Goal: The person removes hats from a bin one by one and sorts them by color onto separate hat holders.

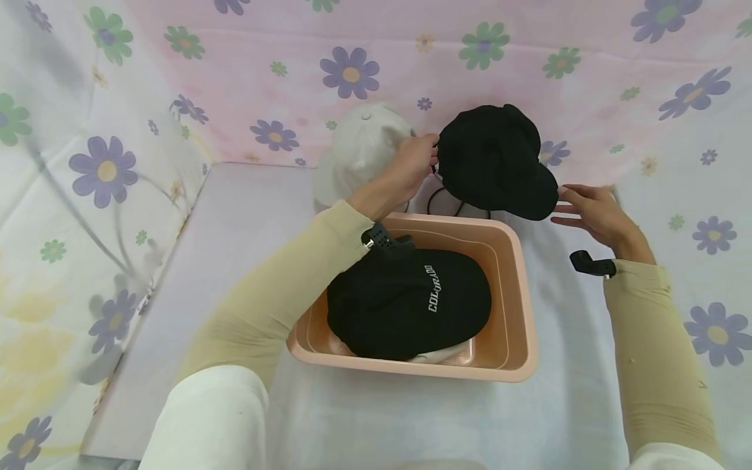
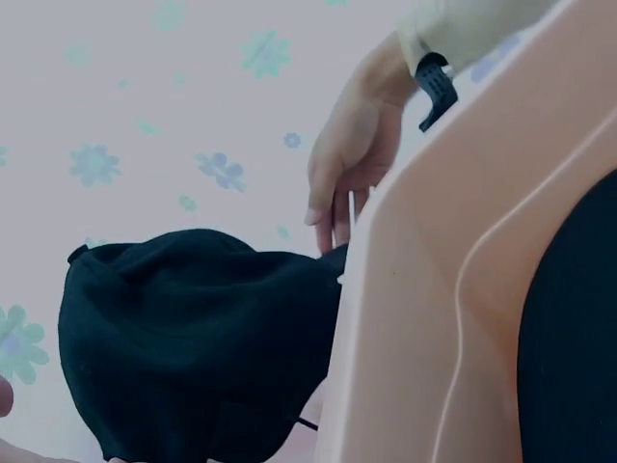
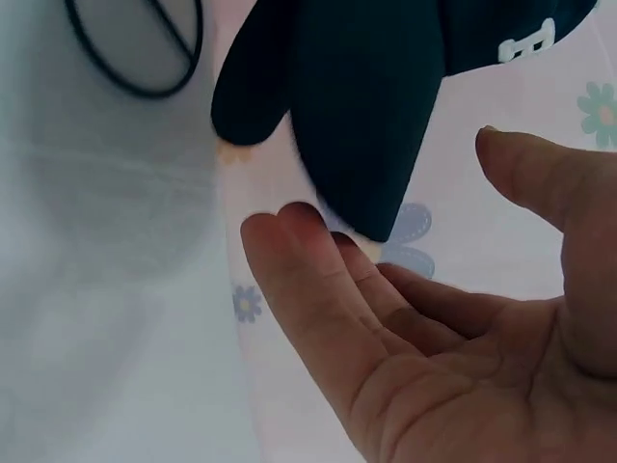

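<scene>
The black fabric bucket hat with a dangling cord (image 1: 496,160) hangs in the air at 12 o'clock from the peach plastic rectangular tub (image 1: 517,313), just past its far rim. The left hand (image 1: 411,163) pinches the hat's edge on its 9 o'clock side, fingers curled on the cloth. The right hand (image 1: 590,209) lies flat and relaxed at the hat's 4 o'clock, fingers straight and together, fingertips (image 3: 289,241) just beside the brim's lower edge; whether they touch it cannot be told. Inside the tub lies a black cotton cap lettered COLORADO (image 1: 408,303). A cream cloth hat (image 1: 358,156) sits at 9 o'clock from the left hand, against the flowered backdrop sheet (image 1: 352,65).
</scene>
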`<state>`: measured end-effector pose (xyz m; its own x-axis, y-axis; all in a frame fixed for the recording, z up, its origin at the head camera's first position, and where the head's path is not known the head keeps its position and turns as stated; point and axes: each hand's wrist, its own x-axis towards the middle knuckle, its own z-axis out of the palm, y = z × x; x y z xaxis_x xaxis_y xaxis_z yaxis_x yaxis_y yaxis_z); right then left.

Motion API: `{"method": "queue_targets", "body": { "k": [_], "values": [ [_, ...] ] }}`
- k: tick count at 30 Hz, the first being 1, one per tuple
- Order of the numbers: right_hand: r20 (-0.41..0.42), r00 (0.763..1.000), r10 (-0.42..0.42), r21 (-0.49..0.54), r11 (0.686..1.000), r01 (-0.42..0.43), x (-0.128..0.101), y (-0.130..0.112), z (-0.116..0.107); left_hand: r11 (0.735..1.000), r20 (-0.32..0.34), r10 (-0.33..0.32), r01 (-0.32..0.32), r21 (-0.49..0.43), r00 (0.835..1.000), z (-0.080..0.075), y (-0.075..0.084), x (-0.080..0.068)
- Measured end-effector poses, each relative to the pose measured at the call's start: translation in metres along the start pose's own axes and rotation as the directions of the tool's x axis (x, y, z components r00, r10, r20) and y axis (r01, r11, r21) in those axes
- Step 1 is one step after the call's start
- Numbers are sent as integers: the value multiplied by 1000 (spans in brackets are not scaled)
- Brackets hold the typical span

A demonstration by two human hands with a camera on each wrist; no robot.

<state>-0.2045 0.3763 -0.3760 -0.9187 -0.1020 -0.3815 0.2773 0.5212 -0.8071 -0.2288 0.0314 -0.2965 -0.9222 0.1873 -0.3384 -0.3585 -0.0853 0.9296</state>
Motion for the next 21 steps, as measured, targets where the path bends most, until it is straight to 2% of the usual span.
{"method": "queue_targets", "body": {
  "k": [4,7,11,15,18,21],
  "values": [
    [14,999,29,45,999,-30,1,-3,0,998,-39,9,-12,-57,999,5,-3,7],
    [13,998,54,72,996,-55,2,-6,2,998,-58,37,-40,-47,998,6,-5,11],
    [15,997,71,89,993,-72,2,-10,5,999,-80,51,-51,12,996,6,-8,14],
    [11,997,73,65,995,-74,1,-13,8,998,-121,57,-58,-4,991,8,-10,17],
    [0,997,75,50,996,-75,2,-13,9,998,-147,30,-37,-49,989,9,-12,19],
    [-10,997,75,50,996,-75,2,-13,10,996,-130,-31,20,-81,991,9,-13,21]
  ]
}}
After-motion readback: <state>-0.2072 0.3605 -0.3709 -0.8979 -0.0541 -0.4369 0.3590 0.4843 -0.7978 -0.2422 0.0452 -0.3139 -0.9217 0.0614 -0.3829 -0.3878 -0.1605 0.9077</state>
